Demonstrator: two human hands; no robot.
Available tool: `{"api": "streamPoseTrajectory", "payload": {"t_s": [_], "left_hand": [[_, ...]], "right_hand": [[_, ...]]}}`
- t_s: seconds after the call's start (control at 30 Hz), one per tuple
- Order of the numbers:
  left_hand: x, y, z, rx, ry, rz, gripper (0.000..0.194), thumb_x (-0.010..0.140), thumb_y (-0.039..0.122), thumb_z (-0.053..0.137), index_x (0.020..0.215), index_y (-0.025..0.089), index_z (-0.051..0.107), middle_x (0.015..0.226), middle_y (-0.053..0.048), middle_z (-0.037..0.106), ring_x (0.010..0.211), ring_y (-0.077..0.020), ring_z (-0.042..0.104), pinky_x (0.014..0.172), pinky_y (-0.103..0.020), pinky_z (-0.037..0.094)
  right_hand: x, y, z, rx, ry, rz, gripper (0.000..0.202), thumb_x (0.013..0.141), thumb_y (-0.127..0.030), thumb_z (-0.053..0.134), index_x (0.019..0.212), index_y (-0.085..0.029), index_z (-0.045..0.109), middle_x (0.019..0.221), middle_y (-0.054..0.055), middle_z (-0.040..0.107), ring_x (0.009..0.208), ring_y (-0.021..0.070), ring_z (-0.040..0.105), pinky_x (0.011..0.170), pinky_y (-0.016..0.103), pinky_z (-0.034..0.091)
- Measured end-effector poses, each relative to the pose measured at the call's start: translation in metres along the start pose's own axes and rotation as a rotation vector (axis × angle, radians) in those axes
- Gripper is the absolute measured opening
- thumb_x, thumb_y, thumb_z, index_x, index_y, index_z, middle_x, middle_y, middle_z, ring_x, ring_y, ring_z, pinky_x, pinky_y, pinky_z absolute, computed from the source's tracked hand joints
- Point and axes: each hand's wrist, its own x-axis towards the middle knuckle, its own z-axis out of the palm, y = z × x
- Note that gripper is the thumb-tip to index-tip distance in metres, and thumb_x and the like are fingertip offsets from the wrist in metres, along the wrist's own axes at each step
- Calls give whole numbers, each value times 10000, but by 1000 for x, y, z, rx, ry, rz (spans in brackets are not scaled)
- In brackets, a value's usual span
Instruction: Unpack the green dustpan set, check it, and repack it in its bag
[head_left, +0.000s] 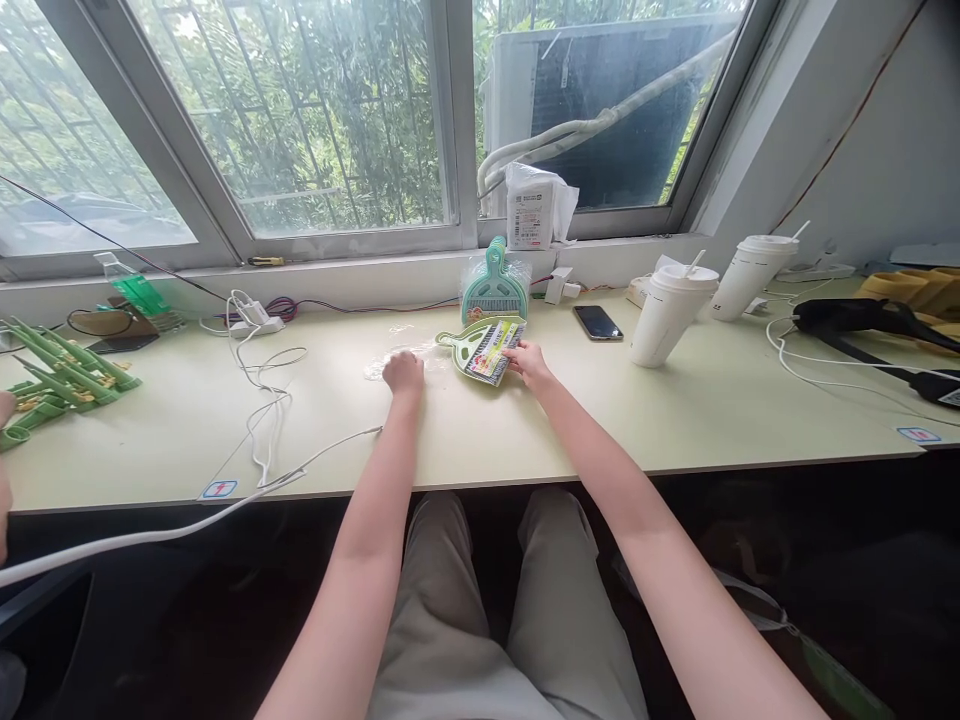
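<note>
Both arms reach out over the pale worktop (pixel 525 430). The right hand (pixel 528 362) pinches a printed card (pixel 495 350) lying on a green dustpan (pixel 469 350) — the left hand (pixel 403 373) rests curled on clear plastic wrap (pixel 390 355) just beside it. Behind stand a teal brush (pixel 493 285), a phone (pixel 598 322) and two white cups (pixel 670 312).

glossy plastic dustpan (pixel 466 348), clear crinkled film (pixel 390 360), matt desk (pixel 525 430)

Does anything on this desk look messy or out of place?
Mostly the white cables: they loop loosely over the desk and one trails off its front edge. The right paper cup appears tilted, though the wide lens may cause that. Nothing looks spilled.
</note>
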Motion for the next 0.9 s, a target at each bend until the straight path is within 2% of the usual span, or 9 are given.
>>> {"api": "streamPoseTrajectory", "payload": {"t_s": [0.17,0.3,0.37,0.47,0.57,0.67,0.73,0.8,0.9], "left_hand": [[-1,-3,-3,-99,108,-28,305,923,261,401,998,164,680,1005,-196,687,1027,-335,625,893,-425,430],[-2,-1,-2,-185,115,13,310,948,308,386,1035,205,665,1059,-165,688,1062,-316,606,925,-412,419],[-2,0,0,-211,98,74,305,954,308,383,1050,217,659,1095,-156,680,1070,-307,596,958,-417,408],[-2,2,4,-208,104,187,278,952,267,395,1034,230,657,1104,-133,674,1132,-290,557,1109,-464,280],[-2,4,6,-218,127,206,252,939,225,417,1015,249,656,1153,-110,657,1227,-288,490,1181,-522,100],[-5,7,8,-278,50,227,265,907,232,487,1132,232,627,1255,-139,611,1289,-306,440,1160,-512,195],[-7,9,10,-324,-39,310,417,837,235,599,1252,205,570,1316,-172,571,1333,-327,405,1133,-484,268],[-10,10,14,-375,-113,390,570,762,206,674,1314,202,532,1345,-180,552,1353,-343,394,1129,-476,284],[-12,10,17,-449,-160,388,574,761,132,622,1325,209,541,1299,-181,584,1309,-343,462,1112,-476,312]], "right_hand": [[-4,-4,3,-11,-47,-14,198,772,34,612,887,-125,634,865,62,745,739,146,709,766,306,618],[-11,-4,8,-56,-178,39,217,742,48,644,890,-111,657,850,83,753,742,171,720,778,336,623],[-13,-2,11,-52,-205,46,231,730,50,662,895,-112,664,847,80,754,747,171,722,769,327,627],[-12,1,12,-8,-144,44,235,732,53,663,893,-118,660,853,73,752,750,161,720,753,304,631],[-6,6,9,54,-28,51,200,773,47,619,874,-124,638,872,70,748,782,152,724,765,285,629],[2,11,5,111,41,60,193,784,51,603,863,-124,619,903,77,744,816,153,727,786,283,629],[5,13,5,114,51,68,208,758,54,639,865,-123,620,915,84,743,822,163,728,788,289,631],[5,15,6,98,38,80,234,729,48,685,877,-123,625,914,87,743,822,174,731,780,297,635],[2,15,9,82,-19,90,272,713,48,706,908,-124,625,904,83,745,804,179,733,755,303,640]]}}
